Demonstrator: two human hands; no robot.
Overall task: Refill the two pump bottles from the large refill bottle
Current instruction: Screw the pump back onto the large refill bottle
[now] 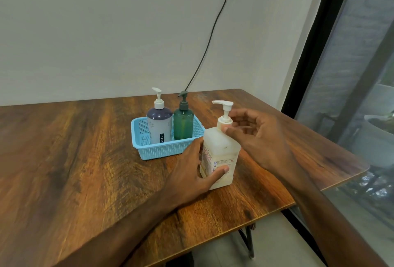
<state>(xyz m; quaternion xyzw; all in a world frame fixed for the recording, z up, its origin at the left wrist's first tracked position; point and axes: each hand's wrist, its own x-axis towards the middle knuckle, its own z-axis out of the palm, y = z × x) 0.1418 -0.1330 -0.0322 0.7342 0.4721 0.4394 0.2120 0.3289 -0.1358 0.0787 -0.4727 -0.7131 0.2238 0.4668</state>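
The large refill bottle (220, 149), square, whitish and translucent with a white pump head, stands upright on the wooden table (74, 160). My left hand (191, 172) grips its lower body from the left, thumb across the front label. My right hand (255, 136) is at the bottle's neck, with fingertips on the white pump collar. Behind it, a light blue perforated basket (162, 151) holds two pump bottles side by side: a purple and grey bottle (159, 127) with a white pump on the left, and a translucent green bottle (183, 124) with a dark pump on the right.
A black cable (210, 38) runs down the white wall to the table's back edge. The table's right edge lies close to my right arm, with a dark-framed window (351, 74) beyond. A metal table leg (249, 243) and pale floor show below.
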